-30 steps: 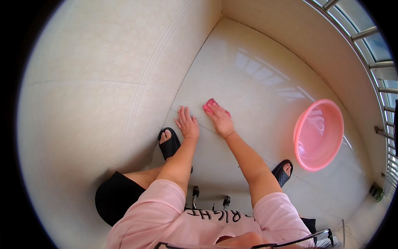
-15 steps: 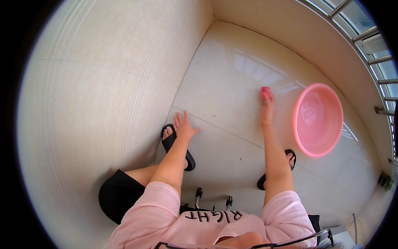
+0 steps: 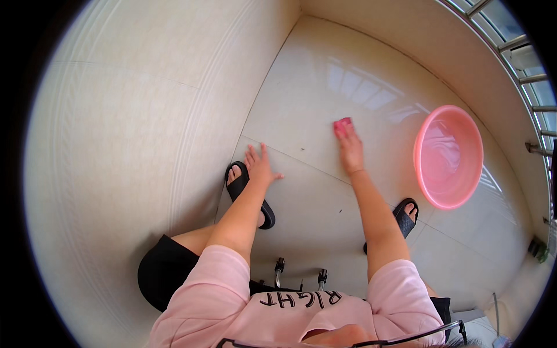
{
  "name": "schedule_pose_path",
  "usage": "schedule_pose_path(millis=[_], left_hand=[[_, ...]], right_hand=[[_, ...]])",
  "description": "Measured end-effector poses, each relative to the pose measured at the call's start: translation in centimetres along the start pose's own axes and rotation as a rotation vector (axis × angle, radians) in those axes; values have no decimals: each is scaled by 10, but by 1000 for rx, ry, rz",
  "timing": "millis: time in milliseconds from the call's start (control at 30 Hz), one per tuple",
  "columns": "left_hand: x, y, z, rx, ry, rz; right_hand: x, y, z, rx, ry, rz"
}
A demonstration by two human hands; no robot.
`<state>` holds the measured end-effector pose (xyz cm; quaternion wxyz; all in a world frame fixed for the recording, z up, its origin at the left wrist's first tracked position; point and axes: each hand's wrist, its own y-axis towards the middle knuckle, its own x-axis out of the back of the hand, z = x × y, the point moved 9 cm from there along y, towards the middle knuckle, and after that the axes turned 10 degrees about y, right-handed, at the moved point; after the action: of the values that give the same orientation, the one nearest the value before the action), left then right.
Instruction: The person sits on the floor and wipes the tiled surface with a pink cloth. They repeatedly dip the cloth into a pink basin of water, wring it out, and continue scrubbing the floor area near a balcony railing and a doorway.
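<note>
My right hand (image 3: 351,153) reaches forward over the pale tiled floor (image 3: 290,104). Its fingers are closed on a small bright pink-red cloth (image 3: 343,124), which looks pressed against the tiles. My left hand (image 3: 260,168) is stretched out with its fingers spread, holding nothing, just beside the black slipper (image 3: 237,187) on my left foot. Whether its palm touches the floor I cannot tell. A round pink basin (image 3: 448,158) with water in it stands to the right of my right hand.
A cream tiled wall (image 3: 133,133) rises on the left. Along the right runs a low wall under metal window bars (image 3: 513,43). My right slipper (image 3: 405,217) is near the basin. Small dark specks (image 3: 302,149) lie on the floor. Chair casters (image 3: 280,265) show below me.
My right hand has swept the cloth to the left across the floor, away from the basin. My left hand stays spread beside the left slipper. The view has shifted slightly.
</note>
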<state>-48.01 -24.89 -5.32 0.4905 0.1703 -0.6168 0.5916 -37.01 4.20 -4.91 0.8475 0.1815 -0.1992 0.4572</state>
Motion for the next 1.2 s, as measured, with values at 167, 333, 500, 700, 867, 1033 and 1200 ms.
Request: schedule_pose_path(millis=[167,333,500,700,867,1033,1200], left_hand=[[4,2,-4,-2,6,7],[6,4,-3,-14,2,-46],[9,5,-9,-20,-13,-24],[5,8,-6,-7,44,16],[2,9,-5,-2,30,38],[1,8,-4,-2,10,41],[-2,12,-3,1,-4,28]], right_hand=[[-68,-65,51,190,-91,247],[-108,-114,82,224,8,428],[-95,-100,58,-292,850,216],[33,-75,-23,-335,737,-429],[126,-107,-71,-173,301,-673],[118,-117,-105,-372,988,-914],[48,-81,-60,-327,816,-729]])
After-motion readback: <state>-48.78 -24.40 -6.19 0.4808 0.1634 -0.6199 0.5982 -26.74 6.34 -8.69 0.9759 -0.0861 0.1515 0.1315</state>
